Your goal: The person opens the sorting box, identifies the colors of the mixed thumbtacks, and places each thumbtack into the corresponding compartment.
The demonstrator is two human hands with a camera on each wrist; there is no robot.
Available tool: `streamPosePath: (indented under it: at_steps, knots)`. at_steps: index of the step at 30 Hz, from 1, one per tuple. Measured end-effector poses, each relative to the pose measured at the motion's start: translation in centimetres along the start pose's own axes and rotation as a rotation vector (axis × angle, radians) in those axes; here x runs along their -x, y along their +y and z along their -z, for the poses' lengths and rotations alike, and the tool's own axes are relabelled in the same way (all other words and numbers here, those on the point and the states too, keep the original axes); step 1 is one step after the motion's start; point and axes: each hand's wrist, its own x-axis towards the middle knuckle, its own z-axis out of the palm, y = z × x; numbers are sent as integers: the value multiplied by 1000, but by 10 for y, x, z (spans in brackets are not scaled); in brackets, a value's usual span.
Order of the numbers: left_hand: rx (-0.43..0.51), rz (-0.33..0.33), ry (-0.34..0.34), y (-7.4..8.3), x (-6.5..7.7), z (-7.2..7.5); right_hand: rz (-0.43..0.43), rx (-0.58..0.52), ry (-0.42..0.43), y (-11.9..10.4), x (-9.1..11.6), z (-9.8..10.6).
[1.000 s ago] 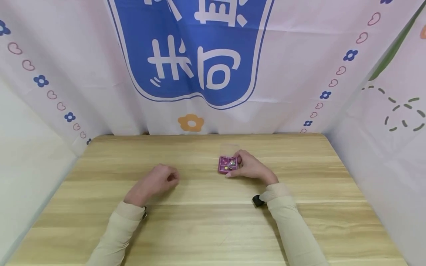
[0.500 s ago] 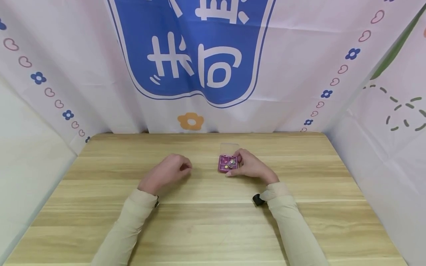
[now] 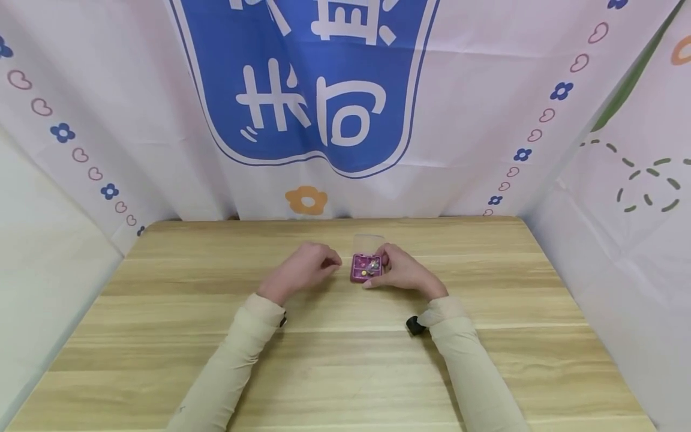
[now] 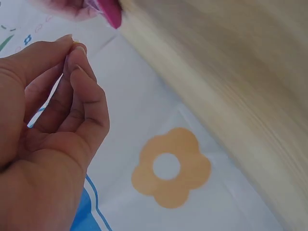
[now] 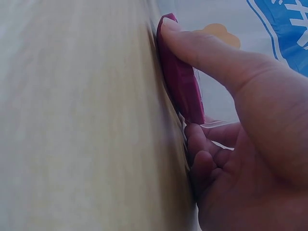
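Observation:
On the table lies a small magenta pill box [image 3: 353, 276] divided into compartments, its clear lid [image 3: 368, 242] swung up at the back. Several tiny items sit in it, one yellow and round, others pinkish or silvery. My right hand [image 3: 406, 273] grips the box at its right side, thumb along the near edge. In the right wrist view, the box's magenta side [image 5: 185, 84] shows between thumb and fingers. My left hand [image 3: 303, 269] is just left of the box, apart from it. Thumb and index fingertip pinch a tiny yellowish thing [image 4: 76, 42], mostly hidden.
The wooden table [image 3: 345, 372] reaches back to a printed cloth curtain [image 3: 459, 150], and pale cloth hangs at both sides. A black wrist camera [image 3: 414, 326] juts from the right sleeve near the table surface.
My left hand has moved right and slightly away from me, closing in on the pill box. The right hand keeps its grip, and the box stays in place.

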Motion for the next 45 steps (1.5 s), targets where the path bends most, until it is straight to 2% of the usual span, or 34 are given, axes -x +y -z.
streamPosePath:
  at_steps: [6,11,14,18,32,36,39,45]
  knots:
    - [45,8,1,10,-22,-2,6,-25,11,3,-1,0]
    - [51,-49,-52,15,-35,-7,2,-34,8,4,-1,-2]
    - [25,-64,-83,17,-37,-11,11,-40,8,2,-1,-3]
    - [9,-49,-104,19,-37,-13,18,-45,14,-2,-1,-4]
    - [23,-36,-104,19,-37,-19,15,-35,7,2,-1,-4]
    - [32,-3,-80,17,-36,-20,11,-23,11,4,-1,-3]
    - [42,62,-65,14,-34,-20,8,-27,10,4,-1,-2]
    - [62,189,-77,9,-29,-22,10,-22,2,4,-1,-1]
